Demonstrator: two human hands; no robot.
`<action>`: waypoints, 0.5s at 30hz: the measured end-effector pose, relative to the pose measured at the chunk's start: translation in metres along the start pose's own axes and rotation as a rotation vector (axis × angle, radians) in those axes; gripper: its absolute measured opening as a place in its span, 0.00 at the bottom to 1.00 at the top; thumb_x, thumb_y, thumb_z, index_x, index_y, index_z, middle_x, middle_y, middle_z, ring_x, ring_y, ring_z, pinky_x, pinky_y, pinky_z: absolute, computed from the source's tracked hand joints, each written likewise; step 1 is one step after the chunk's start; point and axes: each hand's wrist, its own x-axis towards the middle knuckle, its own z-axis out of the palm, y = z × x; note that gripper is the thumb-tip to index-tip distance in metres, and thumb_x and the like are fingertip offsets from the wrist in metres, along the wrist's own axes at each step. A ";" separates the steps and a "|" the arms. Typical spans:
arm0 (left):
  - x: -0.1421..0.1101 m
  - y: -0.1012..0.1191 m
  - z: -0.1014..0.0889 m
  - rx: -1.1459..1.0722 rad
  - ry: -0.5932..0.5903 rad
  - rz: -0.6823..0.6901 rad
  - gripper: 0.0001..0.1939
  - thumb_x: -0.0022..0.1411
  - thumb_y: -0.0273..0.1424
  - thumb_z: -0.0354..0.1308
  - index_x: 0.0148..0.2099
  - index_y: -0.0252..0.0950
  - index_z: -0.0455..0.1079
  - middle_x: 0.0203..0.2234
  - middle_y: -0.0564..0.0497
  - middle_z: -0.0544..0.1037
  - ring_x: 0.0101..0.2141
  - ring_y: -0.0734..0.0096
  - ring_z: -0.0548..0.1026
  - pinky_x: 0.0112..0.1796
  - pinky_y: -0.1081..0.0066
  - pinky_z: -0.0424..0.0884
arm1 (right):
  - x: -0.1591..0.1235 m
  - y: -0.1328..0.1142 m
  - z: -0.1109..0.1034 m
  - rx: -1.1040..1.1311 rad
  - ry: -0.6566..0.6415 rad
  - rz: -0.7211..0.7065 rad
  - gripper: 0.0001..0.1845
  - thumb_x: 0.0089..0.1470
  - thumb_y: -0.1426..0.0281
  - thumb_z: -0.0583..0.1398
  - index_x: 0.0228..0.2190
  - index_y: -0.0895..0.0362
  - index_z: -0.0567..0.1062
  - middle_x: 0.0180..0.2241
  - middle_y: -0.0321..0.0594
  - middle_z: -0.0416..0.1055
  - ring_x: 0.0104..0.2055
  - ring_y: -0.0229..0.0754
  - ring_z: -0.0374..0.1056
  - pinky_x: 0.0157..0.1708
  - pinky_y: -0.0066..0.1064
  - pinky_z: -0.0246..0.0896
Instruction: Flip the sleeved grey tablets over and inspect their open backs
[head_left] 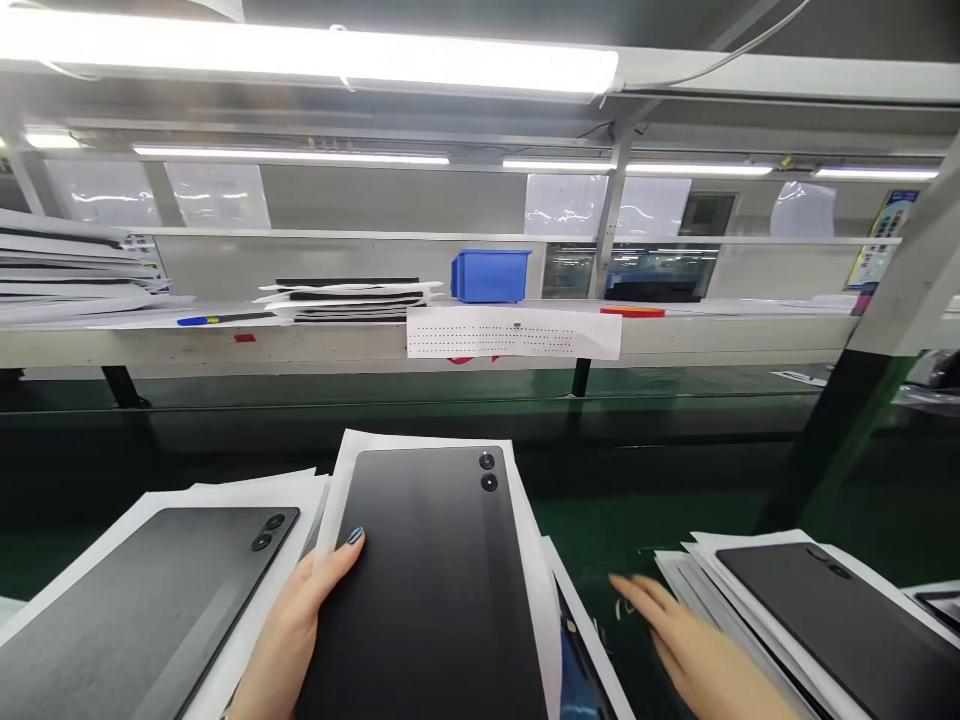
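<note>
At far left, a dark grey tablet [142, 610] lies back-up on white sheets, its two round camera lenses toward the middle. Just beside it, the left hand [300, 630] clasps the edge of a black tablet [427, 590] resting on white paper: the thumb lies on the back and the other fingers are hidden beneath, so it has hold. The right hand [690, 640] is slightly blurred, with its fingers [637, 590] spread open and gripping nothing, above the green tabletop [600, 520]. It is near a stack of white sheets carrying another dark tablet [832, 620]. Farther off, a blue plastic bin [490, 277] sits on a white ledge [360, 320].
</note>
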 end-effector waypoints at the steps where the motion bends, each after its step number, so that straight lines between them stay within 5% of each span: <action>1: -0.004 -0.001 0.000 -0.005 -0.001 -0.014 0.16 0.53 0.32 0.70 0.44 0.33 0.80 0.26 0.47 0.85 0.35 0.49 0.85 0.34 0.66 0.81 | 0.010 -0.019 -0.012 0.135 0.023 -0.039 0.24 0.53 0.69 0.55 0.49 0.51 0.81 0.50 0.48 0.79 0.40 0.53 0.80 0.35 0.41 0.75; 5: -0.021 0.000 0.001 0.035 -0.017 -0.023 0.20 0.51 0.36 0.71 0.47 0.37 0.79 0.29 0.48 0.86 0.32 0.51 0.84 0.24 0.69 0.77 | 0.067 -0.110 -0.059 0.880 0.063 -0.089 0.11 0.50 0.66 0.66 0.35 0.56 0.83 0.36 0.45 0.82 0.33 0.48 0.76 0.36 0.38 0.71; 8: -0.029 0.003 0.003 0.006 -0.074 -0.023 0.17 0.47 0.35 0.73 0.41 0.36 0.81 0.28 0.49 0.86 0.34 0.48 0.84 0.25 0.69 0.78 | 0.118 -0.162 -0.074 1.076 0.084 -0.089 0.08 0.53 0.66 0.66 0.34 0.57 0.82 0.33 0.41 0.80 0.27 0.39 0.72 0.25 0.29 0.67; 15: -0.016 0.005 -0.001 0.092 -0.106 0.042 0.21 0.41 0.38 0.75 0.38 0.33 0.81 0.27 0.46 0.86 0.44 0.40 0.82 0.39 0.63 0.82 | 0.193 -0.206 -0.064 1.389 0.134 0.030 0.07 0.64 0.69 0.62 0.41 0.60 0.76 0.39 0.40 0.76 0.32 0.37 0.73 0.30 0.29 0.71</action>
